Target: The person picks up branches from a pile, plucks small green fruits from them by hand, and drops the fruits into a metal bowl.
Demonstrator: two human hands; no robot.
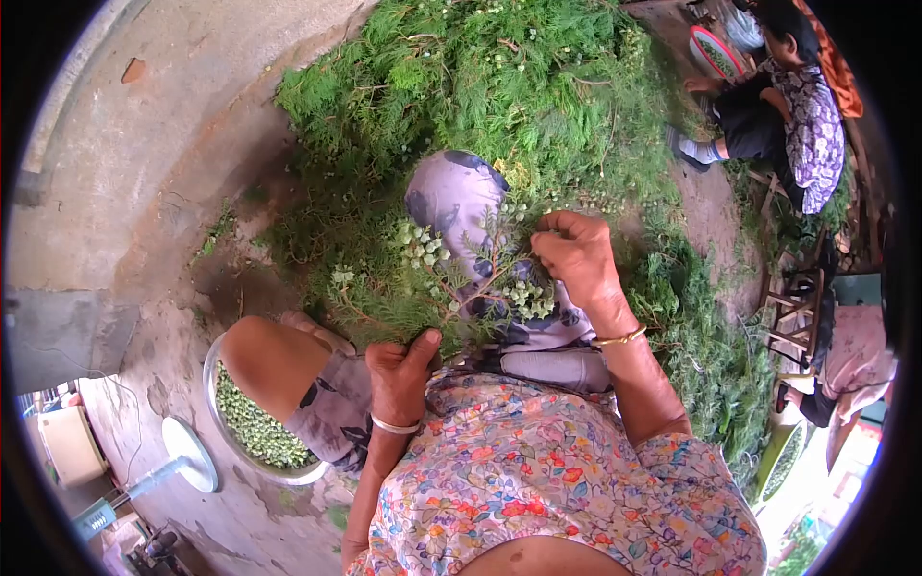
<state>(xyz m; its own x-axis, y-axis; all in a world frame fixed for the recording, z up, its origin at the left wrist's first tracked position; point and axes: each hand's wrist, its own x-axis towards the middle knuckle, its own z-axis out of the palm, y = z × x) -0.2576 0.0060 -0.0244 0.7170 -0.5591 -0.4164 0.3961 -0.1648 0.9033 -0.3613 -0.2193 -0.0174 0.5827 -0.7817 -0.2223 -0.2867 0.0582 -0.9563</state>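
Observation:
A leafy conifer branch (471,288) with clusters of pale green cones (420,248) spreads over my lap, between my two hands. My left hand (397,374) is closed at the lower left end of the branch, its thumb pressed against the fingers. Just right of the branch, my right hand (579,257) is raised with curled fingers. Whatever lies in those fingers is hidden. Another cone cluster (531,300) hangs just below my right hand.
A big heap of green branches (499,86) lies in front of me and continues down my right side. By my left knee stands a metal basin (213,384) of picked cones. A standing fan (190,455) is behind it. Another person (812,125) sits at upper right near a red-rimmed basin (693,36).

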